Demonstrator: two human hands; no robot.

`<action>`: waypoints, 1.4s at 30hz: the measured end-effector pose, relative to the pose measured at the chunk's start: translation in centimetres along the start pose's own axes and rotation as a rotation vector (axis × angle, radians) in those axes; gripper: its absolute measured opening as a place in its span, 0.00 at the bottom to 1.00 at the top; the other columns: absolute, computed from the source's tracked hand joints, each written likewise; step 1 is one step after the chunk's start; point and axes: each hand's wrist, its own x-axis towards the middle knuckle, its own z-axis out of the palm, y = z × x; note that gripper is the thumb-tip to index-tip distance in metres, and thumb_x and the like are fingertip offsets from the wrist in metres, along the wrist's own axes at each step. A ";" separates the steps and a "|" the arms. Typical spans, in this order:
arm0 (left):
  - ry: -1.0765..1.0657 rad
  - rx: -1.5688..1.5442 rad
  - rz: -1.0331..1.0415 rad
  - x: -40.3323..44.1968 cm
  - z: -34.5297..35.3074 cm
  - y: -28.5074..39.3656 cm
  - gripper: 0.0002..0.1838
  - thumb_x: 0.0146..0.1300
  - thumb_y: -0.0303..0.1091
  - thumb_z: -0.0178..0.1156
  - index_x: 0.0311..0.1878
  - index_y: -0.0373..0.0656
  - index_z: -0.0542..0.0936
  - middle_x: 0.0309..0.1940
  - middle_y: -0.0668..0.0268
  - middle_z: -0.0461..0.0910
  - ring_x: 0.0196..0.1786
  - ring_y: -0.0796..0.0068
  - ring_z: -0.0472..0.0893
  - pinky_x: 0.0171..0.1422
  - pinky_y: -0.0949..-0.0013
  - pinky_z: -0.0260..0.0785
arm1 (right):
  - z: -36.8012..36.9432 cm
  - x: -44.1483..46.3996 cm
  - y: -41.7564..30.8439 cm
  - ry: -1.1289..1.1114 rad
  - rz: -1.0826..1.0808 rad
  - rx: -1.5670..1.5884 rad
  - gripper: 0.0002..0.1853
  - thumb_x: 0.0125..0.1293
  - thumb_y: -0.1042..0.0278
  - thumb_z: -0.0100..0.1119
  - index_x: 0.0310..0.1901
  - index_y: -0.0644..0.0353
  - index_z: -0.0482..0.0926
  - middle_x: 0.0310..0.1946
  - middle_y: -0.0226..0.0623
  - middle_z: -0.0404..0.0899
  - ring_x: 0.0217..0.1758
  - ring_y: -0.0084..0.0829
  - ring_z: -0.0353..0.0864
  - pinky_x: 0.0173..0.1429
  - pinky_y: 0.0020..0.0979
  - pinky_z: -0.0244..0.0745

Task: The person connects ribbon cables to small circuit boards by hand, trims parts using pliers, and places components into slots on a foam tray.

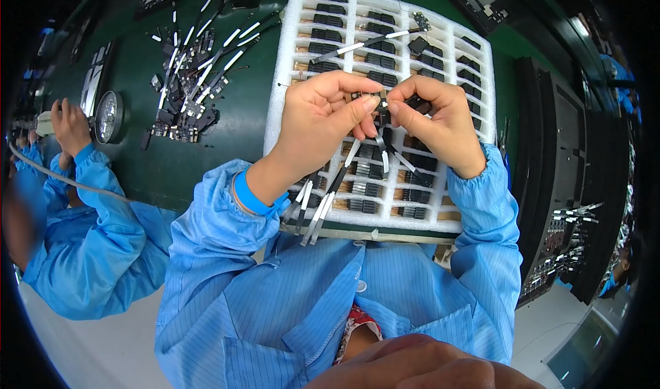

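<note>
Over a white foam tray (276, 107), my left hand (326, 110) and my right hand (434, 114) meet with fingertips pinched. Between them is a small black circuit part with a ribbon cable (382, 143), partly covered by the fingers. Several more black-and-white ribbon cables (328, 200) hang below my left hand, their upper ends hidden by it. A dark block (418, 105) shows by my right fingers; whether it joins the held part I cannot tell. Rows of black parts (364, 188) fill the tray's slots. One cable with a small board (371, 43) lies across the upper slots.
Left of the tray, a tangled pile of ribbon cables and small boards (189, 90) lies on the green table (240, 138). Farther left, a co-worker's hand (71, 127) is near a round metal-rimmed lamp or dish (108, 117). Black racks (560, 176) stand at the right.
</note>
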 end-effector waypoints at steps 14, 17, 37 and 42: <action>0.044 0.095 0.140 -0.5 0.9 0.0 0.08 0.57 0.22 0.52 0.41 0.32 0.73 0.25 0.63 0.76 0.25 0.82 0.76 0.27 0.82 0.69 | 0.5 -0.2 -0.6 0.089 -0.028 -0.001 0.05 0.51 0.74 0.54 0.29 0.66 0.75 0.21 0.35 0.76 0.24 0.22 0.74 0.28 0.24 0.68; 0.020 -0.020 0.065 -0.3 0.5 0.2 0.14 0.57 0.23 0.54 0.47 0.32 0.69 0.26 0.62 0.76 0.25 0.81 0.76 0.27 0.83 0.68 | 0.0 0.0 -1.3 0.021 -0.063 -0.068 0.07 0.54 0.70 0.57 0.30 0.65 0.74 0.23 0.33 0.75 0.27 0.20 0.70 0.30 0.22 0.65; 0.134 -0.064 0.035 0.6 -1.4 0.5 0.11 0.59 0.27 0.51 0.45 0.35 0.70 0.30 0.61 0.77 0.27 0.82 0.75 0.31 0.81 0.67 | -24.3 23.1 1.8 0.709 0.029 -0.194 0.08 0.54 0.64 0.53 0.33 0.57 0.75 0.26 0.34 0.75 0.31 0.28 0.74 0.38 0.27 0.68; 0.125 -0.068 0.042 0.7 -1.5 0.2 0.10 0.60 0.27 0.51 0.44 0.35 0.70 0.29 0.60 0.78 0.27 0.81 0.75 0.30 0.80 0.67 | -26.1 30.1 12.5 0.693 0.080 0.633 0.07 0.59 0.67 0.47 0.33 0.60 0.73 0.28 0.38 0.76 0.32 0.29 0.77 0.42 0.34 0.74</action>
